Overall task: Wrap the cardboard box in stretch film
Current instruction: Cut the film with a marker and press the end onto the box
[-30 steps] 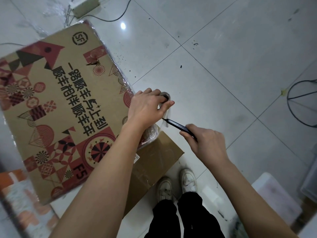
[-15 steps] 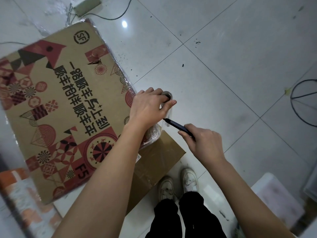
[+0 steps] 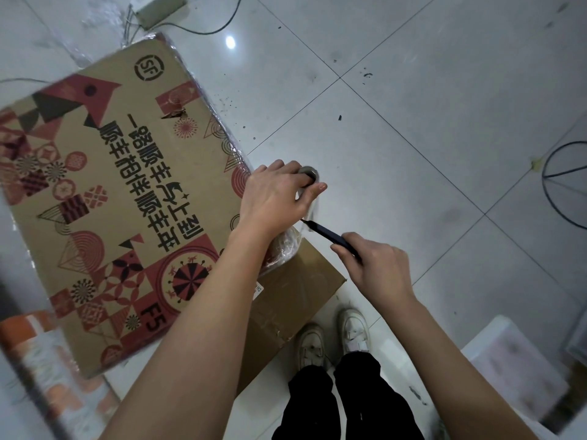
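The left hand (image 3: pixel 273 198) gripped the film roll (image 3: pixel 308 173) at the centre of the frame, just off the right edge of the printed cardboard box (image 3: pixel 120 198), which filled the left half of the picture above a plain carton (image 3: pixel 295 300) on the tiled floor (image 3: pixel 413 122). The right hand (image 3: pixel 378 265) was closed around a dark cutter (image 3: pixel 330 236), its tip touching the bunched film (image 3: pixel 309 214) stretched between roll and box. Glossy film showed along the box's right edge and near corner, suggesting the wrapping was largely finished. What seemed left: severing the film and smoothing the loose tail down.
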Demonstrator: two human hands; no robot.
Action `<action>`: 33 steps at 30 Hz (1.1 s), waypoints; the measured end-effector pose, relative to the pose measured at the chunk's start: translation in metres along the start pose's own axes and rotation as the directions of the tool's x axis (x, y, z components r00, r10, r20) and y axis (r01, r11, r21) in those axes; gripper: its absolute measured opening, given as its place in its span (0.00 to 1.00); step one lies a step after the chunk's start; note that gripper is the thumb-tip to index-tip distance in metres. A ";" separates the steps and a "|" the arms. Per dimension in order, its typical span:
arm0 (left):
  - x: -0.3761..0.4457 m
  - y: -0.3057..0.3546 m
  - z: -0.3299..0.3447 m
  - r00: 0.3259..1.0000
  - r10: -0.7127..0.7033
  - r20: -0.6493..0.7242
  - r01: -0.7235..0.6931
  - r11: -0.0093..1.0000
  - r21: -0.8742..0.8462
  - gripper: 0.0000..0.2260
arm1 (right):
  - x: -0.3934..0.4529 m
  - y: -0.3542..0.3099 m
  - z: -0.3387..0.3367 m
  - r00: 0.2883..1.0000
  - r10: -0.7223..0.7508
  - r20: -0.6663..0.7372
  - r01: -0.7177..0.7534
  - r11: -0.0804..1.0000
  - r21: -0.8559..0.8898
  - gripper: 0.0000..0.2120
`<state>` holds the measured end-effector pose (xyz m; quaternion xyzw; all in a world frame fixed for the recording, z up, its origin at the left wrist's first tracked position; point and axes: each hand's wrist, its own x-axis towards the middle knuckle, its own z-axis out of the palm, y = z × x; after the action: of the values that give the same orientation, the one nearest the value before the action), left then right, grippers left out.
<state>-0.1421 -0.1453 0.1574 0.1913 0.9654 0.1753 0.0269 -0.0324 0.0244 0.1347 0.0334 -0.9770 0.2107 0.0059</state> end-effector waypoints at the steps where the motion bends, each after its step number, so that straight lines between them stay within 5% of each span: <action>1: 0.000 0.000 0.000 1.000 -0.002 -0.002 0.002 1.000 -0.001 0.18 | -0.004 0.003 0.000 1.000 0.017 -0.005 -0.017 1.000 0.006 0.08; 7: 0.001 0.001 0.001 1.000 0.009 0.013 -0.009 1.000 0.010 0.18 | -0.035 0.028 -0.010 0.992 0.083 -0.094 -0.070 0.988 0.135 0.16; 14: 0.000 0.000 0.000 1.000 -0.005 -0.001 0.005 1.000 -0.001 0.17 | 0.003 0.011 0.004 0.996 -0.059 -0.064 0.063 0.995 0.072 0.09; 22: 0.002 0.000 0.001 1.000 -0.002 0.007 0.002 1.000 0.008 0.17 | -0.029 0.032 0.009 0.998 0.020 -0.057 -0.015 0.995 0.096 0.10; 26: 0.003 0.001 0.002 1.000 -0.003 0.016 0.003 1.000 0.011 0.18 | -0.046 0.028 0.012 0.981 0.193 -0.038 -0.179 0.956 0.231 0.16; 30: 0.003 0.001 0.002 0.999 -0.014 0.030 0.013 1.000 0.018 0.19 | -0.056 0.014 0.029 0.877 0.472 0.086 -0.458 0.770 0.443 0.16; 33: 0.001 0.000 0.001 0.999 -0.017 0.039 0.016 1.000 0.021 0.19 | -0.060 0.004 0.038 0.850 0.497 0.176 -0.504 0.668 0.548 0.14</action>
<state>-0.1431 -0.1445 0.1564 0.1872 0.9680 0.1611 0.0453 0.0270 0.0164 0.0964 -0.2341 -0.8376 0.4888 -0.0680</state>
